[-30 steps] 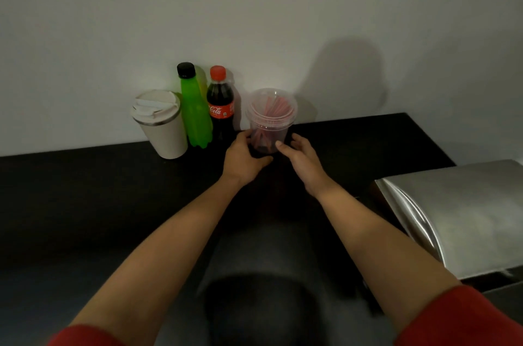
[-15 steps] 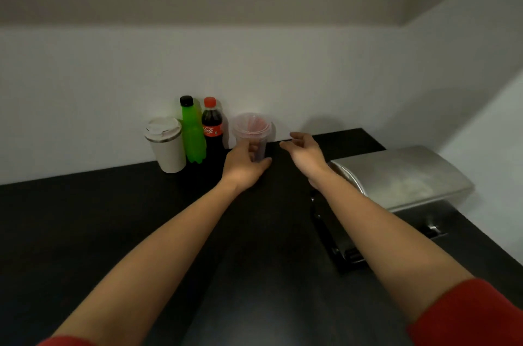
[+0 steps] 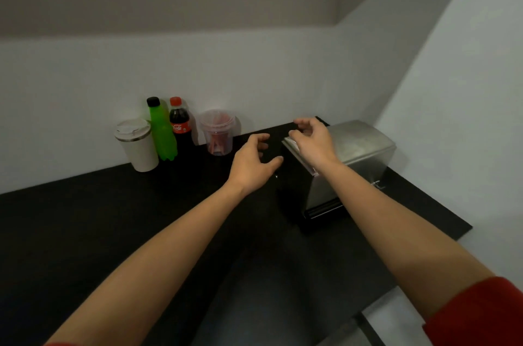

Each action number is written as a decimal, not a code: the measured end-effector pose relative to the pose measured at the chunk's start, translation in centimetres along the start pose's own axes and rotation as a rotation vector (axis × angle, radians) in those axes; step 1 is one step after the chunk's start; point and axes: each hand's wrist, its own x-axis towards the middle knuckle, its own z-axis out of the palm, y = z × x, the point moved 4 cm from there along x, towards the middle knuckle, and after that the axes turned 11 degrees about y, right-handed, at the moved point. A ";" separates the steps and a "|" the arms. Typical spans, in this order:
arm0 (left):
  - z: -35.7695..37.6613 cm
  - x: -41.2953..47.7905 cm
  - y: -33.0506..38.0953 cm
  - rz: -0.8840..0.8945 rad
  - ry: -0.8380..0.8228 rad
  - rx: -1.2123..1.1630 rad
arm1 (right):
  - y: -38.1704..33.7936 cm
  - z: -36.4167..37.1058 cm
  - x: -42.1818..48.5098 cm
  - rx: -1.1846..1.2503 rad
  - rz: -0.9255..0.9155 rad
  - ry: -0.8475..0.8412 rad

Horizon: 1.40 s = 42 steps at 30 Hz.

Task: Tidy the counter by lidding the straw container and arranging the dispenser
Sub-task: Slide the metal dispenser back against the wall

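Observation:
The clear straw container (image 3: 218, 132) with red straws and a clear lid on top stands against the back wall. A steel dispenser (image 3: 351, 159) sits on the right part of the black counter (image 3: 85, 218). My left hand (image 3: 252, 164) hovers open between the container and the dispenser, touching neither. My right hand (image 3: 311, 139) is open, its fingers curled over the dispenser's near-left top edge; whether it touches the steel is unclear.
A white travel cup (image 3: 137, 144), a green bottle (image 3: 161, 129) and a cola bottle (image 3: 180, 122) stand in a row left of the straw container by the wall. The counter ends at the right, just past the dispenser. A side wall rises on the right.
My left hand has let go of the straw container and moved right. My right hand has travelled onto the dispenser's top edge. The view has lifted and swung right.

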 end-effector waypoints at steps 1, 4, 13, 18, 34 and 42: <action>0.4 -0.5 0.4 0.007 -0.005 -0.006 | 0.2 -0.9 -0.1 -0.022 -0.027 0.011; 2.0 -1.8 1.2 0.050 -0.001 -0.005 | 1.1 -3.9 0.1 -0.087 -0.112 0.048; 7.4 -5.0 2.4 0.000 0.123 0.049 | 6.1 -12.9 1.8 -0.183 -0.125 0.062; 10.2 -6.8 2.0 -0.087 0.175 0.032 | 9.8 -16.3 3.7 -0.175 -0.087 0.038; 15.0 -9.4 -0.6 -0.282 0.185 0.099 | 20.3 -16.9 4.5 -0.162 0.133 -0.291; 15.7 -9.1 -2.7 -0.328 0.199 0.086 | 22.5 -14.9 4.3 -0.067 0.192 -0.368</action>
